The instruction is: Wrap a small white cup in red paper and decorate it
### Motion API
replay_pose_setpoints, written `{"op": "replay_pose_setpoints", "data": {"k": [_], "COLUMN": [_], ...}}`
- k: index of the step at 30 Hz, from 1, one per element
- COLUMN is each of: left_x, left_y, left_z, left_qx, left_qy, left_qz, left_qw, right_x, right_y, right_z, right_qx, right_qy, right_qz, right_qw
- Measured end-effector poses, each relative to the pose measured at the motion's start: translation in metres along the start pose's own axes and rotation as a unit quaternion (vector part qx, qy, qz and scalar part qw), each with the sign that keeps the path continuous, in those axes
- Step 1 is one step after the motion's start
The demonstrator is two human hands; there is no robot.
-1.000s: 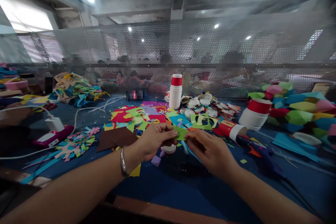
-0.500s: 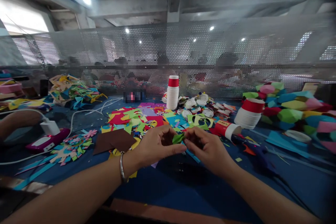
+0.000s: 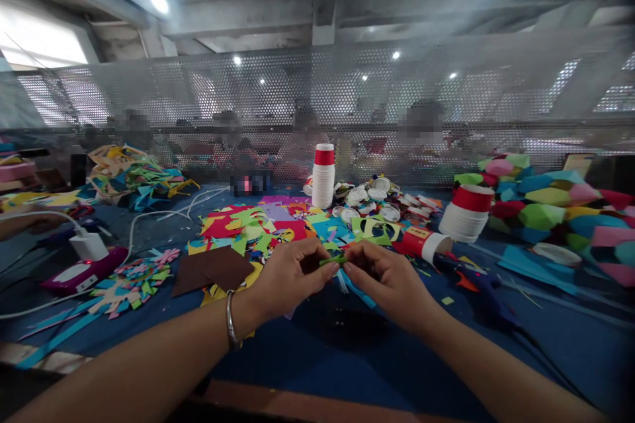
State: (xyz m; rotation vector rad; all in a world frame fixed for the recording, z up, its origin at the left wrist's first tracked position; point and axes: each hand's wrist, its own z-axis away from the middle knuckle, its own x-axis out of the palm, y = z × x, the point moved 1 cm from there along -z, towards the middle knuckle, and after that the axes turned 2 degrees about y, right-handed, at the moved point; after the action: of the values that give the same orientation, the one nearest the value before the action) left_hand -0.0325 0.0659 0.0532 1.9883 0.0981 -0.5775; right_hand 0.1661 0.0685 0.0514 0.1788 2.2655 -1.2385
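Between both hands, above the table, is a small piece of green paper (image 3: 335, 260), mostly covered by fingers. My left hand (image 3: 295, 274), with a silver bangle at the wrist, pinches its left end between thumb and fingers. The other end sits in the pinch of my right hand (image 3: 387, 277). Behind my hands spreads a heap of coloured paper scraps (image 3: 248, 225). Brown paper sheets (image 3: 211, 269) lie left of my left hand. To the right of my right hand are a tipped red-and-white paper cup (image 3: 427, 244) and a blue glue gun (image 3: 489, 294).
A tall stack of paper cups (image 3: 323, 178) stands at the back, with a shorter cup stack (image 3: 467, 213) to the right. Coloured paper shapes (image 3: 540, 205) pile up at far right. A purple power strip (image 3: 82, 272) lies left, near another person's hand (image 3: 37, 219).
The green paper now shows as a thinner strip, and my fingertips have closed in around it. At far left the other person's hand has drawn back. The view has shifted slightly.
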Motion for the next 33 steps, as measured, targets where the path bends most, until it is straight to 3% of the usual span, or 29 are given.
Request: {"op": "replay_pose_setpoints", "data": {"k": [19, 28, 33], "left_x": [-0.0019, -0.0009, 0.0029], "left_y": [0.0079, 0.0061, 0.0017], "left_z": [0.0025, 0.0012, 0.001], "left_qx": [0.083, 0.072, 0.005], "left_qy": [0.031, 0.029, 0.015], "left_qz": [-0.105, -0.08, -0.007], "left_qw": [0.991, 0.994, 1.0], "right_x": [-0.0004, -0.0014, -0.0011], "right_y": [0.0012, 0.0007, 0.0025], "right_z": [-0.0026, -0.0023, -0.0031], "right_qx": [0.037, 0.035, 0.034], "right_qy": [-0.014, -0.029, -0.032], "right_qz": [-0.056, -0.101, -0.104], "right_qw": [0.998, 0.994, 0.994]}}
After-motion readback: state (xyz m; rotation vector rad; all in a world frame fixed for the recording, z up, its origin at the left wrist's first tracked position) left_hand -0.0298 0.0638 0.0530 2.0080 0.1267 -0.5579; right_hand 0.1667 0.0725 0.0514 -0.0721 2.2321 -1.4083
